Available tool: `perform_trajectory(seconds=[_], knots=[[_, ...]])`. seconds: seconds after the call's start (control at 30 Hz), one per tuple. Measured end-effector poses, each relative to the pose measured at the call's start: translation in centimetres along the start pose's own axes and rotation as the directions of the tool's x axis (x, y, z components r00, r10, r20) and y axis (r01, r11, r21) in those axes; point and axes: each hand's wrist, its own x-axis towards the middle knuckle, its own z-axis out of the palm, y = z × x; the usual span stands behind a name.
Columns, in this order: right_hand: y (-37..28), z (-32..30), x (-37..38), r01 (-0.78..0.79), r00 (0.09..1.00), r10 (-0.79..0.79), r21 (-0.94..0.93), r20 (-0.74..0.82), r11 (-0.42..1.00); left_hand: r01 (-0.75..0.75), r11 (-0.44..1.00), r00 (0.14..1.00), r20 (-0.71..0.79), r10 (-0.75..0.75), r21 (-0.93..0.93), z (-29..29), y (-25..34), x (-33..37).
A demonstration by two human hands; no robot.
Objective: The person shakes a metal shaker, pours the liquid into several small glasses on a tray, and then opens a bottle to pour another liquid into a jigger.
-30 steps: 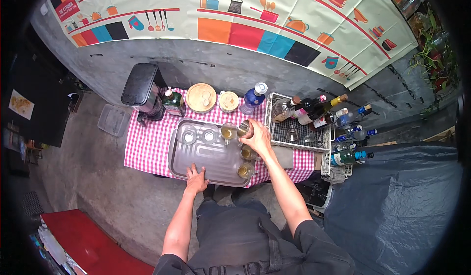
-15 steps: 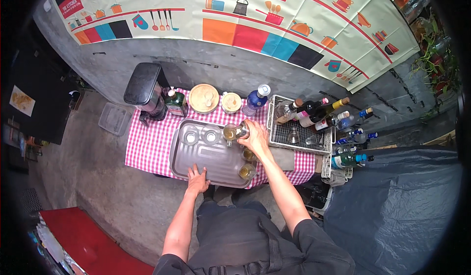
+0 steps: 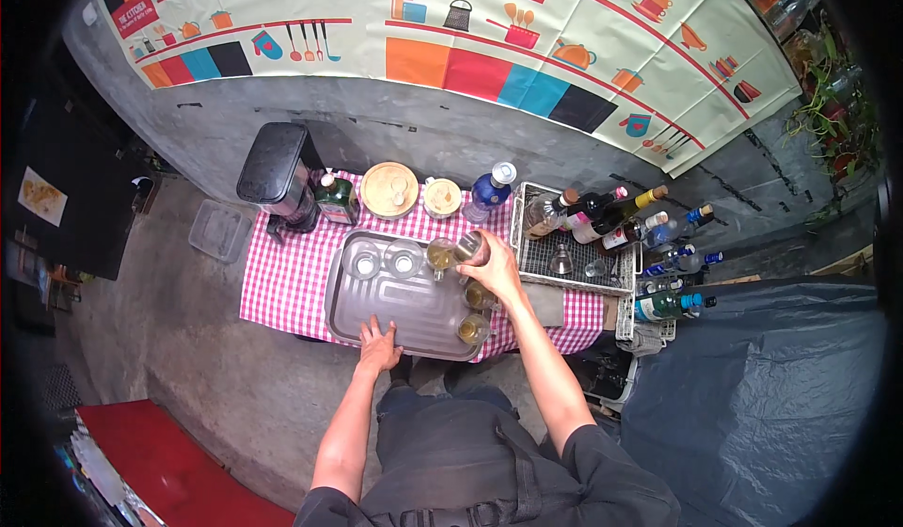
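Observation:
My right hand (image 3: 491,268) is closed round a shiny metal cup (image 3: 472,247), tipped beside the rim of a glass cup (image 3: 440,255) with yellowish liquid in it. That glass stands at the back of a grey-brown tray (image 3: 376,306). To its left are two clear glasses (image 3: 363,262) with no coloured liquid. Down the tray's right side stand another glass with yellowish liquid (image 3: 480,294) and a third one (image 3: 472,329). My left hand (image 3: 379,346) rests on the tray's near edge, fingers spread and holding nothing.
Behind the tray stand a black-lidded appliance (image 3: 273,165), a green bottle (image 3: 337,198), two wooden-lidded containers (image 3: 389,190) and a blue bottle (image 3: 491,193). A wire-mesh rack (image 3: 546,268) with several bottles is at the right. A checkered cloth (image 3: 282,282) covers the table.
The metal cup has tilted back toward upright, its end lifting slightly from the glass, as my right wrist turned. My left hand has stayed in place.

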Motion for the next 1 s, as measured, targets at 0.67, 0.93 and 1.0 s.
perform_trajectory(seconds=[0.67, 0.93, 1.0], knots=[[4.0, -5.9, -6.7, -0.188, 0.970, 0.186, 0.005, -0.154, 0.982, -0.032, 0.999, 0.999, 0.035, 0.031, 0.026, 0.0, -0.3, 0.5], [4.5, -4.2, -4.4, -0.120, 0.986, 0.107, -0.101, -0.126, 0.988, -0.031, 0.999, 0.999, 0.030, 0.029, 0.043, 0.2, -0.6, 0.5], [4.7, -3.9, -4.0, -0.112, 0.988, 0.094, -0.152, -0.124, 0.982, -0.028, 0.999, 0.999, 0.034, 0.027, 0.043, 0.1, -0.5, 0.5]])
